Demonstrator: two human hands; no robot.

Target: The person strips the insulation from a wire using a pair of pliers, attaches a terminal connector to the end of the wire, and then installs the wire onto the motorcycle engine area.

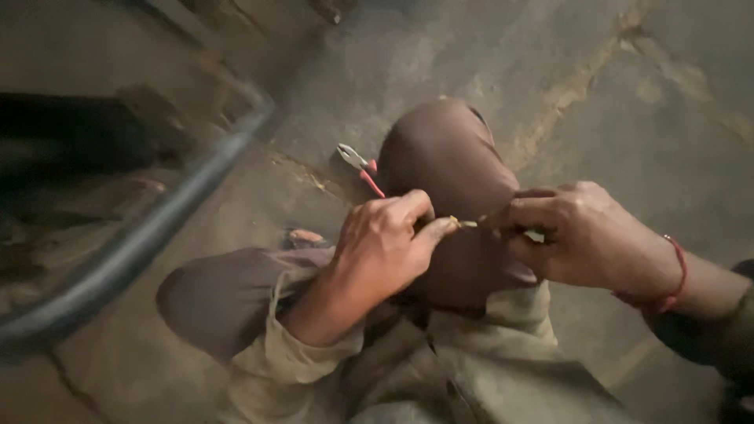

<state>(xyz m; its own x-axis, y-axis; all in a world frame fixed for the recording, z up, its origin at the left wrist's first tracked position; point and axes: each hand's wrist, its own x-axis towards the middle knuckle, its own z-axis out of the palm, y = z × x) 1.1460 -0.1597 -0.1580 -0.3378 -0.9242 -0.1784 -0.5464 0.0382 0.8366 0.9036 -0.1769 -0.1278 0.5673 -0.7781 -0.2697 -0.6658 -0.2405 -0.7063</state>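
Note:
My left hand point(389, 243) is closed around red-handled pliers point(360, 166), whose jaws stick out above the fist, and its thumb and forefinger pinch a small pale piece point(463, 224), perhaps a wire end. My right hand point(581, 235), with a red thread on the wrist, pinches the other end of that piece. Both hands meet just above my bent knee in brown trousers point(452, 157). What the right palm hides cannot be made out.
A dark curved rubber tyre or hose point(157, 228) sweeps across the left side. The ground is cracked grey concrete point(644, 102). A bare foot point(302, 235) shows under my left forearm. Dim, blurred shapes lie at the far left.

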